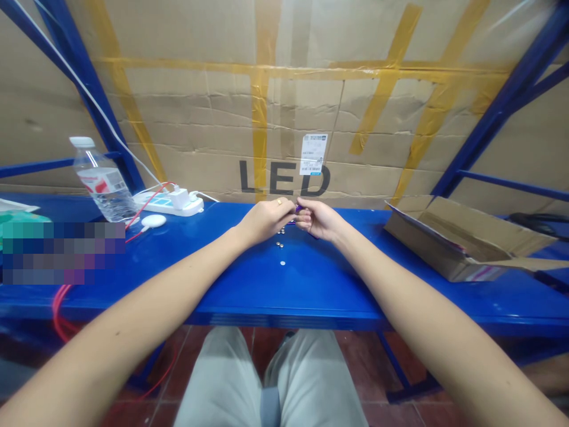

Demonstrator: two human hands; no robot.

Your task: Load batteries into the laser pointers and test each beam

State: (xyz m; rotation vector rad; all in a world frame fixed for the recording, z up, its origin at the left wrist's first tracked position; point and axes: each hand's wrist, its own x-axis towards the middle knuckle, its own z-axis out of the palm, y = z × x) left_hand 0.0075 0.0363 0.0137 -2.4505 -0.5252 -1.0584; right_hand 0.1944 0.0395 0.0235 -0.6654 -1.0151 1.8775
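Note:
Both hands meet over the blue table [249, 284], fingers bent around a small purple item [291, 223] with shiny spots. Most of this item is hidden by the fingers, so its kind does not show. My left hand [267, 218] is closed at its left side and wears a ring. My right hand [323, 218] pinches it from the right, thumb uppermost. Just below the hands lie several small shiny silver pieces [280, 244], round and too small to name. Nearer to me is a flat, pale round piece [283, 263].
An open cardboard box [427, 243] stands at right. At left are a water bottle [102, 181], a white power strip [155, 203] with a plugged-in charger, a white round pad [153, 221] and red cable [57, 305]. A large taped carton [200, 130] rises behind the table.

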